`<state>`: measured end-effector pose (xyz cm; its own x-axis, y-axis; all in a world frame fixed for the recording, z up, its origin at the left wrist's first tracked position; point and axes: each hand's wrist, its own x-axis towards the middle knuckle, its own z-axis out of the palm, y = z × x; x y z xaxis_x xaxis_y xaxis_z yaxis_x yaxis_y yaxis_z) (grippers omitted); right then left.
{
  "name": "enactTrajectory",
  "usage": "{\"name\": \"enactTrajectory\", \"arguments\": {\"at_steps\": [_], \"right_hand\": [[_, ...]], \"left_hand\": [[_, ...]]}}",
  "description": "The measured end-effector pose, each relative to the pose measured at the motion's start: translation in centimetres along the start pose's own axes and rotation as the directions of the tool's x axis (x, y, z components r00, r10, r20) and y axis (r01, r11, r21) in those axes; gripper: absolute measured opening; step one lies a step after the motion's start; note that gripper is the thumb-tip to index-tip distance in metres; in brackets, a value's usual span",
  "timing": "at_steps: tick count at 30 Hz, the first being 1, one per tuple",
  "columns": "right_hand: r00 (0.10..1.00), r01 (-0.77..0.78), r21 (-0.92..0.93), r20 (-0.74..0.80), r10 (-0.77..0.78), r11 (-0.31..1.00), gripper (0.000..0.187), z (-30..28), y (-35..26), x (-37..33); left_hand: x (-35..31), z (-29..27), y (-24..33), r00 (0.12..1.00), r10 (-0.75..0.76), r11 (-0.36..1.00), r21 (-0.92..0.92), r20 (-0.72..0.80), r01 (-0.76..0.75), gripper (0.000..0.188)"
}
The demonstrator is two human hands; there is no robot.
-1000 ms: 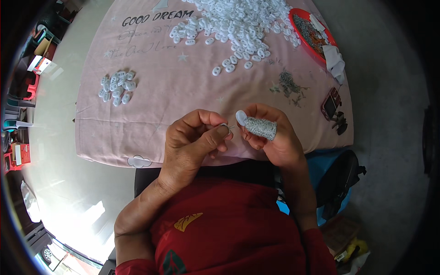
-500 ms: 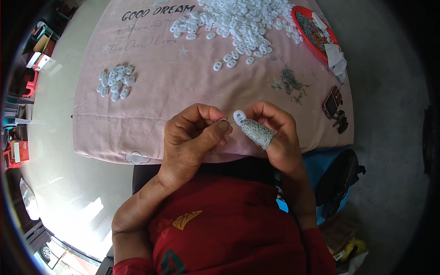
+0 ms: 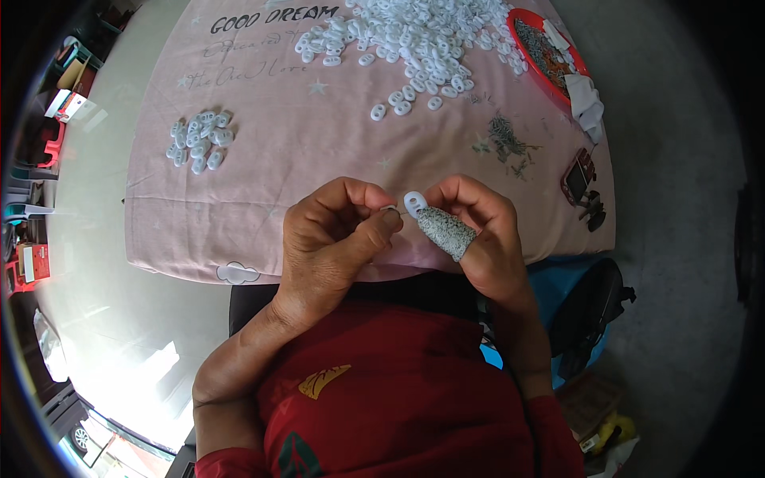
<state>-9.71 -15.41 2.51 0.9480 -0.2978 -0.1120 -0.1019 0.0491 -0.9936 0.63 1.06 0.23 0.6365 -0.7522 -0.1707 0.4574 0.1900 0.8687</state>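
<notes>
Over the near edge of the table my two hands meet, fingertips almost touching. My right hand (image 3: pixel 496 231) pinches a white oval plastic piece (image 3: pixel 414 201) with holes in it, held upright. A grey speckled finger sleeve (image 3: pixel 446 233) covers the right thumb. My left hand (image 3: pixel 323 243) is closed, thumb against forefinger, on a thin metal wire or pin (image 3: pixel 402 213) that reaches to the white piece. Its far end is hidden by the fingers. Beyond my right hand lies a loose heap of small grey metal pins (image 3: pixel 502 135).
A pink printed cloth (image 3: pixel 263 167) covers the table. A large heap of white plastic pieces (image 3: pixel 422 48) spreads at the back, a small pile (image 3: pixel 201 142) at the left. At the right are a red tray (image 3: pixel 551 92) of metal bits, a white cloth (image 3: pixel 586 110) and a mobile phone (image 3: pixel 575 177).
Both hands keep the same grip and place, with only a very slight shift to the left. Nothing else has visibly moved.
</notes>
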Motion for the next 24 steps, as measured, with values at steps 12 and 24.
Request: {"name": "enactTrajectory", "arguments": {"at_steps": [12, 24], "right_hand": [[1.0, -0.017, 0.027, 0.019, 0.016, 1.0, 0.013, 0.1, -0.2, -0.2], [0.999, -0.004, -0.194, 0.051, 0.014, 0.981, 0.008, -0.1, -0.7, -0.2]], "left_hand": [[0.0, -0.1, -0.4, 1.0, 0.007, 1.0, -0.005, 0.01, -0.007, 0.012], [-0.2, -0.1, 0.0, 1.0, 0.029, 0.999, 0.045, 0.011, -0.029, 0.013]]}}
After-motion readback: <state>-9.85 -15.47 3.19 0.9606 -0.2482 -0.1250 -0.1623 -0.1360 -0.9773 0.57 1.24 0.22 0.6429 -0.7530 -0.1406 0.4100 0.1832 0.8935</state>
